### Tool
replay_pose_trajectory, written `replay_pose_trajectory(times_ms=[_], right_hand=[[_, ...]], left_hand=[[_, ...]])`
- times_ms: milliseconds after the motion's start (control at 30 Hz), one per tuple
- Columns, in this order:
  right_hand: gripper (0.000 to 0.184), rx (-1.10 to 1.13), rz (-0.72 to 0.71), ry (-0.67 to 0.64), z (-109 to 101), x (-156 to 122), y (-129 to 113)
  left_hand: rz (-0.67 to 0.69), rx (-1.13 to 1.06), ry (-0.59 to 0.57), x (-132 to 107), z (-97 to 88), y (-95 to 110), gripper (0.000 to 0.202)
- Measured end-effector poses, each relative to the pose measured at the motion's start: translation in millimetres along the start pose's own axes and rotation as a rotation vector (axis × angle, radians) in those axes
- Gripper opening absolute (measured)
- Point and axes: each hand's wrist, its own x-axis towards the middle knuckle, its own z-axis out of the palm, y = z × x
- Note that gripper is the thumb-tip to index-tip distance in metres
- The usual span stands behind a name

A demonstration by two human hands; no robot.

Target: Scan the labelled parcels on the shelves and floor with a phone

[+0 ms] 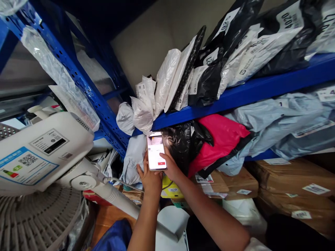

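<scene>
A smartphone with a lit white screen and a red button near its bottom is held upright in front of the shelf. My left hand grips it along the lower left edge, with one finger sticking out to the left. From the right side, my right hand wraps the lower edge, its thumb lying over the screen. The small text on the display is too blurred to read. Behind the phone are a light grey mailer bag and a black plastic parcel.
A blue shelf rail carries white and black mailer bags. A pink parcel lies on the level below, above cardboard boxes. A white fan stands close on the left, its pole slanting below my arms. A yellow package is beneath my hands.
</scene>
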Motion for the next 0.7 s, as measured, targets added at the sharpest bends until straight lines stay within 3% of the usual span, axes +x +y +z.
replay_pose_trajectory(times_ms=[533,700], right_hand=[[0.06,0.155,-0.061,0.014,-3,1,17],[0.059,0.116,-0.017,-0.005,-6,1,20]], left_hand=[[-0.046,0.024,0.007,1,4.6,-2,0.054],[-0.037,0.01,0.026,-1,3.6,-3,0.053]])
